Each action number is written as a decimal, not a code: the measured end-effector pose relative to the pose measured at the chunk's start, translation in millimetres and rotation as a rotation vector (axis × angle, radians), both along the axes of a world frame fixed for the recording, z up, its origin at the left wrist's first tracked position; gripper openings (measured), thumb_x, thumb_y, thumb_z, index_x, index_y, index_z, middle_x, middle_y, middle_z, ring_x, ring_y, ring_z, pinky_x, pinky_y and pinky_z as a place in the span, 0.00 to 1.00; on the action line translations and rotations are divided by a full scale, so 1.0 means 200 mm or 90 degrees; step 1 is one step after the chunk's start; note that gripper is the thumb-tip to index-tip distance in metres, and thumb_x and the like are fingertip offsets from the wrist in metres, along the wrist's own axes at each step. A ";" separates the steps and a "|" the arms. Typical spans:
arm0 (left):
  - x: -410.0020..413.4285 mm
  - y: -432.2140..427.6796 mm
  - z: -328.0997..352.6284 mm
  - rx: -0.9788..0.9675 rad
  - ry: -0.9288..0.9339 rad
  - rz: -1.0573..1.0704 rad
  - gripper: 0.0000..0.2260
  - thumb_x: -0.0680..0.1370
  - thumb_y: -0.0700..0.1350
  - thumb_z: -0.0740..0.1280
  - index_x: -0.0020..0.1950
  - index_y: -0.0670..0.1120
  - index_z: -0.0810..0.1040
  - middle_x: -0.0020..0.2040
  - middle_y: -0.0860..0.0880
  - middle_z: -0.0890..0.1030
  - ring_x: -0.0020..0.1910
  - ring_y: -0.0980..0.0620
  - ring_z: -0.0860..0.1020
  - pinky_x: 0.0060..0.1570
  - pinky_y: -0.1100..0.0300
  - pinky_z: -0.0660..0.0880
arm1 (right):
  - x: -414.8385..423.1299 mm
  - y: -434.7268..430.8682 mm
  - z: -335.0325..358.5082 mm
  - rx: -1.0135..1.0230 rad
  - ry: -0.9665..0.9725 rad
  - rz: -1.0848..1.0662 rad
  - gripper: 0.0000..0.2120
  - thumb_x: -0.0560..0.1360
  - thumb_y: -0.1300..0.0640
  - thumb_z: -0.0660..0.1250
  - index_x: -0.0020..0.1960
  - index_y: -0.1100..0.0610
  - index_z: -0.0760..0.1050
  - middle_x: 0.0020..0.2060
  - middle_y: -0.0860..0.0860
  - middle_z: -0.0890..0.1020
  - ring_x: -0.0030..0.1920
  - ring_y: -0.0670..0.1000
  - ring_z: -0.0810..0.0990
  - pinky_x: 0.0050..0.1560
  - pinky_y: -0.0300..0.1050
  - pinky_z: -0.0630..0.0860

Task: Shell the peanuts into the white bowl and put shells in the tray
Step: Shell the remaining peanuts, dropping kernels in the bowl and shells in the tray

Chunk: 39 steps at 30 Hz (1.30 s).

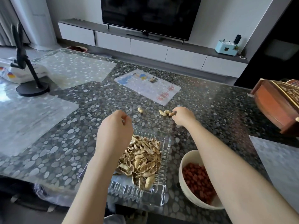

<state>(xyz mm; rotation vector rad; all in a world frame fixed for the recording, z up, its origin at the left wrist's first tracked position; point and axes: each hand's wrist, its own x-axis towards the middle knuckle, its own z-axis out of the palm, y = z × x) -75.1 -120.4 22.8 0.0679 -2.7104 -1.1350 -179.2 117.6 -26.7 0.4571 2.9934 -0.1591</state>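
Note:
A clear glass tray (163, 188) near the table's front edge holds a heap of empty peanut shells (142, 159). To its right stands the white bowl (183, 183) with red-skinned kernels (196, 180) inside. My left hand (114, 133) hovers over the tray's far end, fingers curled loosely, nothing visible in it. My right hand (182, 116) reaches forward past the tray, and its fingertips pinch an unshelled peanut (171, 113) lying on the table. Two more peanuts (163, 112) lie just left of it, and a single one (140, 110) lies further left.
The table has a dark pebble-patterned top under glass (210, 110). A black stand with a round base (32, 88) is at the far left, a carved wooden box (278, 109) at the right edge, and a printed mat (147, 86) beyond the peanuts.

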 end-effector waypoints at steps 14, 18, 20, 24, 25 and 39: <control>0.13 0.16 0.03 0.064 -0.006 -0.216 0.17 0.81 0.53 0.57 0.44 0.42 0.75 0.34 0.46 0.76 0.28 0.53 0.68 0.29 0.60 0.64 | 0.74 -0.13 0.36 -0.612 0.224 0.156 0.09 0.67 0.58 0.77 0.42 0.55 0.78 0.38 0.50 0.84 0.40 0.48 0.82 0.42 0.41 0.78; 0.23 0.22 0.05 0.246 -0.129 -0.403 0.16 0.78 0.54 0.61 0.44 0.43 0.79 0.35 0.48 0.79 0.33 0.53 0.74 0.40 0.57 0.72 | 1.05 -0.13 0.40 -0.667 0.251 0.152 0.08 0.67 0.56 0.75 0.44 0.53 0.79 0.38 0.49 0.84 0.41 0.47 0.82 0.46 0.41 0.79; 0.28 0.24 0.05 0.369 -0.208 -0.467 0.13 0.77 0.50 0.63 0.43 0.42 0.80 0.35 0.50 0.79 0.37 0.54 0.76 0.45 0.57 0.75 | 1.12 -0.12 0.38 -0.675 0.261 0.143 0.06 0.70 0.60 0.74 0.45 0.53 0.79 0.39 0.49 0.84 0.42 0.48 0.83 0.48 0.45 0.79; 0.36 0.30 0.06 0.498 -0.252 -0.515 0.10 0.71 0.48 0.66 0.43 0.42 0.80 0.37 0.49 0.80 0.39 0.54 0.78 0.48 0.60 0.77 | 1.21 -0.08 0.37 -0.673 0.313 0.116 0.05 0.73 0.60 0.72 0.46 0.52 0.79 0.41 0.49 0.84 0.45 0.48 0.82 0.50 0.46 0.79; 0.37 0.32 0.06 0.508 -0.248 -0.517 0.11 0.71 0.47 0.67 0.44 0.40 0.80 0.37 0.48 0.80 0.39 0.53 0.78 0.47 0.61 0.77 | 1.22 -0.07 0.36 -0.681 0.331 0.104 0.05 0.73 0.59 0.71 0.46 0.52 0.78 0.41 0.48 0.84 0.45 0.47 0.82 0.49 0.44 0.78; 0.44 0.51 0.04 0.500 -0.114 -0.453 0.11 0.69 0.48 0.70 0.42 0.40 0.79 0.34 0.49 0.82 0.34 0.57 0.80 0.37 0.70 0.74 | 1.23 -0.06 0.30 -0.560 0.507 0.063 0.12 0.80 0.55 0.59 0.43 0.55 0.79 0.38 0.47 0.81 0.42 0.42 0.80 0.41 0.28 0.71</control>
